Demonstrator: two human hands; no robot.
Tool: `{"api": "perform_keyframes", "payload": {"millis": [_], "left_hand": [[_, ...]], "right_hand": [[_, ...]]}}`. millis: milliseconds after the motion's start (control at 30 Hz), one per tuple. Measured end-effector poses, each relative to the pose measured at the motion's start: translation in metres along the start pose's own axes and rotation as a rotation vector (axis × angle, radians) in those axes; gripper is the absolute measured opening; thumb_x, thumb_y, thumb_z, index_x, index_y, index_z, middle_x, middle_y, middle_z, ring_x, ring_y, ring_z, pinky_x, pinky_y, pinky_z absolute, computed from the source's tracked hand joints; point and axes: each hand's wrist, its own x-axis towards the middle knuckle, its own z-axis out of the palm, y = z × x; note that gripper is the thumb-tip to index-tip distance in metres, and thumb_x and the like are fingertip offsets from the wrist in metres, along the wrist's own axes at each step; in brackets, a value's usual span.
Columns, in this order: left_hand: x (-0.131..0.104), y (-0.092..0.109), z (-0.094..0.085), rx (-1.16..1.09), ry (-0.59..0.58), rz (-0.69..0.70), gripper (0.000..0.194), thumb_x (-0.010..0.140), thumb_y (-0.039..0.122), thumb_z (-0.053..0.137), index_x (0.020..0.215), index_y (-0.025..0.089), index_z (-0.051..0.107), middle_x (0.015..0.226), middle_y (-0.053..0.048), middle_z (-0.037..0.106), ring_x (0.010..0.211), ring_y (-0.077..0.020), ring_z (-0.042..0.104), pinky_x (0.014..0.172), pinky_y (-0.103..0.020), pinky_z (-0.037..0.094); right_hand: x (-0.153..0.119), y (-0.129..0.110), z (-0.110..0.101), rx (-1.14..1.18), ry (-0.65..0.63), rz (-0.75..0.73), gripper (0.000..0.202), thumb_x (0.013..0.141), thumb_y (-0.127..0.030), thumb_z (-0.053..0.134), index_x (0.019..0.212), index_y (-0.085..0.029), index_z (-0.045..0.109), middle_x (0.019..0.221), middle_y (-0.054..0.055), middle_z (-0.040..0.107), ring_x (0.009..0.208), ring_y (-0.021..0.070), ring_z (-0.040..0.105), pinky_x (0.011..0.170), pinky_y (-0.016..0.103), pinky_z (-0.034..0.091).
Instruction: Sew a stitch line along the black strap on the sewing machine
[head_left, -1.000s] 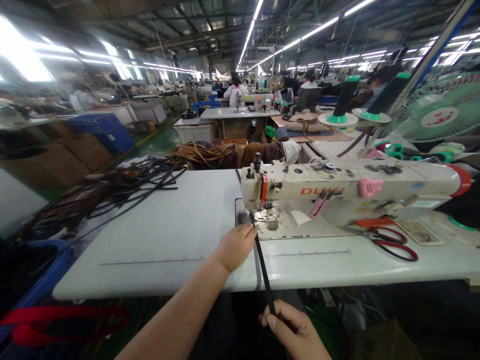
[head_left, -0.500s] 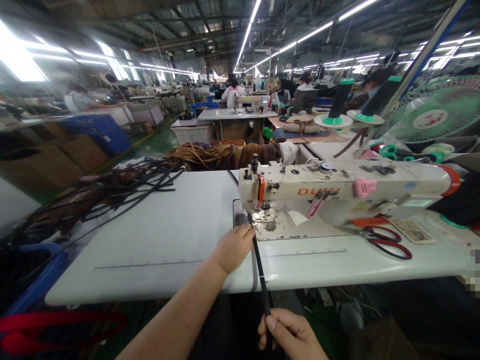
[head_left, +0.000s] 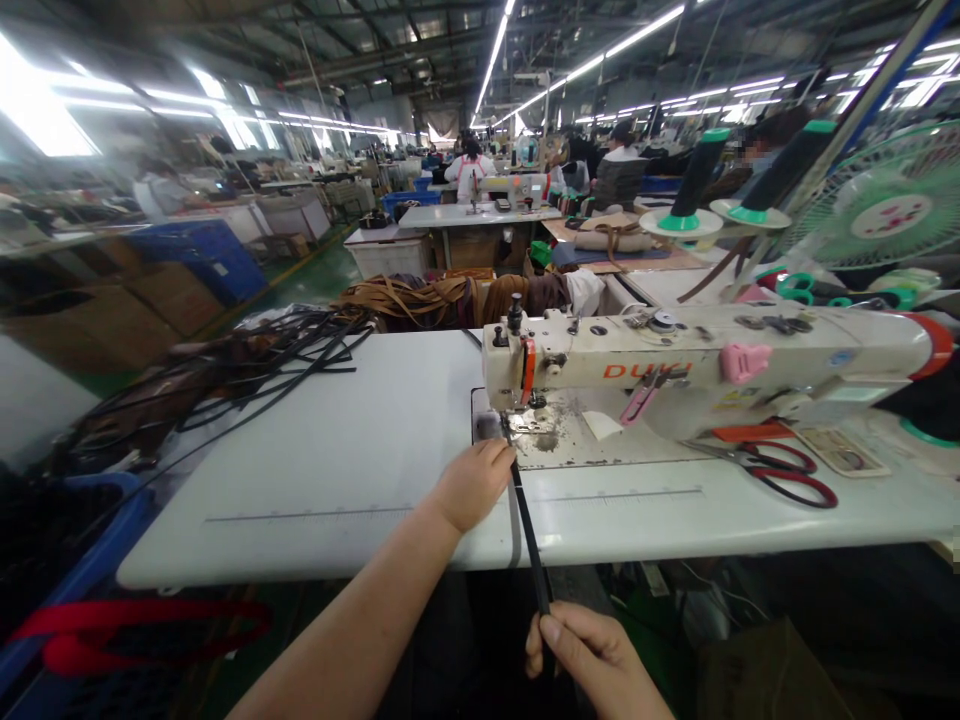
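Observation:
A narrow black strap (head_left: pixel 532 530) runs from the needle area of a white sewing machine (head_left: pixel 697 365) toward me and over the table's front edge. My left hand (head_left: pixel 475 482) is closed on the strap just in front of the presser foot, fingertips on the metal plate's edge. Below the table edge, my right hand (head_left: pixel 581 650) pinches the strap between thumb and fingers. The strap looks taut between both hands, with a small light mark near my left fingertips. Its end under the machine head is hidden.
Red-handled scissors (head_left: pixel 787 475) lie right of the machine. Black straps (head_left: pixel 300 365) pile at the table's left, above a blue basket (head_left: pixel 97 560). Thread cones (head_left: pixel 699 180) and a green fan (head_left: pixel 877 210) stand at the right. People sit at machines farther back.
The strap has advanced toward the machine, its light mark now near my left fingertips. The view has shifted slightly, and both hands keep their hold.

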Motion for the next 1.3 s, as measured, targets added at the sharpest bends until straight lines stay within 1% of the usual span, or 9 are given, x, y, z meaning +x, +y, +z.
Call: {"api": "perform_keyframes", "payload": {"millis": [300, 500, 700, 833, 967, 1067, 1167, 1300], "left_hand": [[-0.001, -0.0002, 0.0002, 0.006, -0.011, 0.001, 0.007, 0.098, 0.014, 0.055, 0.101, 0.018, 0.061, 0.115, -0.013, 0.068, 0.107, -0.0245, 0.07, 0.099, -0.041, 0.059], [-0.0013, -0.001, 0.0011, 0.008, -0.003, 0.022, 0.01, 0.1, 0.015, 0.052, 0.102, 0.017, 0.061, 0.116, -0.015, 0.068, 0.112, -0.026, 0.069, 0.101, -0.042, 0.059], [0.0002, -0.0008, 0.0016, -0.051, 0.002, -0.017, 0.014, 0.101, 0.016, 0.05, 0.11, 0.017, 0.06, 0.122, -0.015, 0.066, 0.119, -0.0263, 0.066, 0.109, -0.046, 0.055], [0.0012, -0.0001, 0.0015, -0.082, -0.004, -0.058, 0.018, 0.1, 0.017, 0.051, 0.117, 0.018, 0.058, 0.126, -0.014, 0.066, 0.123, -0.0267, 0.064, 0.11, -0.048, 0.054], [-0.0003, -0.0001, 0.0032, -0.047, -0.002, -0.03, 0.014, 0.101, 0.017, 0.051, 0.112, 0.017, 0.06, 0.123, -0.014, 0.067, 0.12, -0.0259, 0.066, 0.109, -0.045, 0.055], [-0.0017, -0.0007, 0.0048, -0.008, 0.006, -0.003, 0.014, 0.101, 0.017, 0.051, 0.11, 0.016, 0.061, 0.122, -0.015, 0.068, 0.116, -0.025, 0.068, 0.106, -0.041, 0.056], [-0.0017, -0.0012, 0.0045, 0.015, 0.007, 0.005, 0.013, 0.101, 0.016, 0.051, 0.107, 0.017, 0.062, 0.119, -0.014, 0.069, 0.113, -0.0247, 0.069, 0.103, -0.041, 0.058], [-0.0009, -0.0011, 0.0025, 0.032, 0.023, 0.036, 0.012, 0.101, 0.017, 0.051, 0.103, 0.017, 0.063, 0.115, -0.014, 0.069, 0.108, -0.0243, 0.07, 0.099, -0.04, 0.059]], "right_hand": [[0.0001, -0.0014, 0.001, 0.015, 0.013, 0.014, 0.058, 0.096, -0.069, 0.059, 0.073, -0.019, 0.075, 0.07, 0.004, 0.068, 0.072, 0.0198, 0.059, 0.07, 0.029, 0.042], [0.0004, 0.0013, 0.0003, -0.016, 0.011, -0.014, 0.057, 0.097, -0.067, 0.059, 0.071, -0.019, 0.074, 0.07, 0.004, 0.067, 0.072, 0.0203, 0.061, 0.073, 0.03, 0.044], [0.001, 0.0027, -0.0007, -0.037, 0.008, -0.015, 0.059, 0.096, -0.07, 0.058, 0.07, -0.019, 0.075, 0.068, 0.005, 0.067, 0.07, 0.0205, 0.06, 0.072, 0.031, 0.045], [0.0012, 0.0006, -0.0002, -0.04, 0.008, -0.008, 0.061, 0.096, -0.072, 0.057, 0.07, -0.019, 0.075, 0.067, 0.005, 0.066, 0.069, 0.0204, 0.058, 0.072, 0.031, 0.045], [0.0006, 0.0019, -0.0005, -0.08, 0.015, -0.019, 0.063, 0.096, -0.073, 0.055, 0.069, -0.02, 0.075, 0.067, 0.004, 0.063, 0.068, 0.0193, 0.056, 0.071, 0.031, 0.044], [0.0011, 0.0036, -0.0019, -0.12, 0.047, -0.063, 0.061, 0.096, -0.072, 0.056, 0.069, -0.02, 0.074, 0.071, 0.003, 0.061, 0.071, 0.0192, 0.056, 0.074, 0.03, 0.044], [0.0029, 0.0035, -0.0022, -0.12, 0.075, -0.096, 0.056, 0.092, -0.072, 0.063, 0.073, -0.021, 0.074, 0.077, 0.004, 0.064, 0.077, 0.0207, 0.059, 0.077, 0.031, 0.046], [0.0055, 0.0027, 0.0004, -0.062, 0.113, -0.062, 0.049, 0.092, -0.068, 0.066, 0.081, -0.021, 0.077, 0.083, 0.006, 0.07, 0.083, 0.0233, 0.063, 0.079, 0.032, 0.048]]}}
